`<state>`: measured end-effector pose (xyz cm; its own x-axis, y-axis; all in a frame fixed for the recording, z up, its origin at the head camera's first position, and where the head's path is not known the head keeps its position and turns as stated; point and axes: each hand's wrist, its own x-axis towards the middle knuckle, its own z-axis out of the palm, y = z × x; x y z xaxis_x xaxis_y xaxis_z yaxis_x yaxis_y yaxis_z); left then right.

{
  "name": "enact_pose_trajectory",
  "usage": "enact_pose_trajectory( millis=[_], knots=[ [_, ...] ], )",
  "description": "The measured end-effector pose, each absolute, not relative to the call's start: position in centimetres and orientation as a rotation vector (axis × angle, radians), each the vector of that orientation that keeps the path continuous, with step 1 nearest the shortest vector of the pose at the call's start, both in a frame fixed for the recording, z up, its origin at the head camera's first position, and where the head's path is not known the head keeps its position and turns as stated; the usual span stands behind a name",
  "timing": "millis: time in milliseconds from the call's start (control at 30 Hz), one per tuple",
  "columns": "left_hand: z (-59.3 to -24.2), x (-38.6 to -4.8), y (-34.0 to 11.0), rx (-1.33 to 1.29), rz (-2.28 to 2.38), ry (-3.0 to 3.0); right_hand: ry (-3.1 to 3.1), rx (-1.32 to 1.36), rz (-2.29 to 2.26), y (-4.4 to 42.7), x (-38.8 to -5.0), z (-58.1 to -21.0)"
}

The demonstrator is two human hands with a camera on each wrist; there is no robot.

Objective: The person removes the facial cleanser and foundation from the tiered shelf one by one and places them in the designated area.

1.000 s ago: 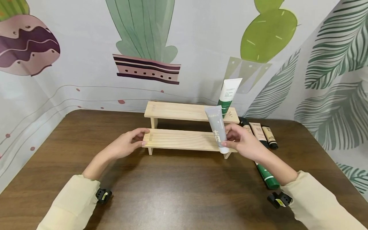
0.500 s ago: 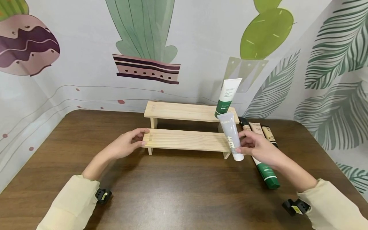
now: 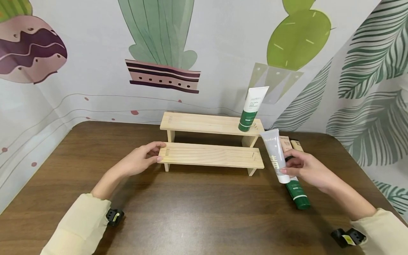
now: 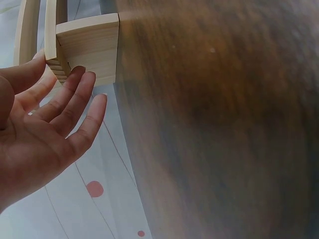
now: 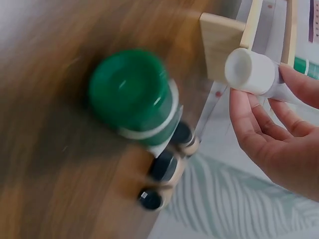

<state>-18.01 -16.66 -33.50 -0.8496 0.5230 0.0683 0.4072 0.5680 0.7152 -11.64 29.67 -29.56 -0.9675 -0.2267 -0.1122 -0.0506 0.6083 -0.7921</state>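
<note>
My right hand (image 3: 310, 171) pinches a grey squeeze tube (image 3: 273, 150) near its white cap (image 5: 249, 69), right of a two-tier wooden shelf (image 3: 210, 156). The tube is held off the table, cap down and tilted. My left hand (image 3: 140, 157) holds the left end of the lower tier between thumb and fingers; in the left wrist view the other fingers (image 4: 82, 114) extend below the board. Toward the right end of the upper tier, a white and green tube (image 3: 251, 109) stands on its cap, leaning slightly right.
Another green-capped tube (image 3: 298, 194) lies on the brown table (image 3: 191, 212), partly hidden by the right hand. Behind it lie a pink BB tube (image 3: 285, 142) and a beige tube (image 3: 297, 145). Dark caps (image 5: 164, 167) show in the right wrist view. A cactus-print cloth (image 3: 223, 53) hangs behind.
My right hand has carried the grey tube rightward and a little nearer, from in front of the lower tier to beyond its right end. The left hand has stayed put.
</note>
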Motion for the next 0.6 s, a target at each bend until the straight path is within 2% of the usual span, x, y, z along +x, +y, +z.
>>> enact_pose_trajectory(
  millis=[433,600],
  knots=[
    [-33.3,-18.0,-16.7,0.784,1.155,2.649,2.63,-0.056,-1.22,36.3,-9.7,-30.7],
    [-33.3,-18.1,-16.7,0.785,1.161,2.635,2.591,-0.09,-1.278,38.4,-8.8,-31.4]
  ],
)
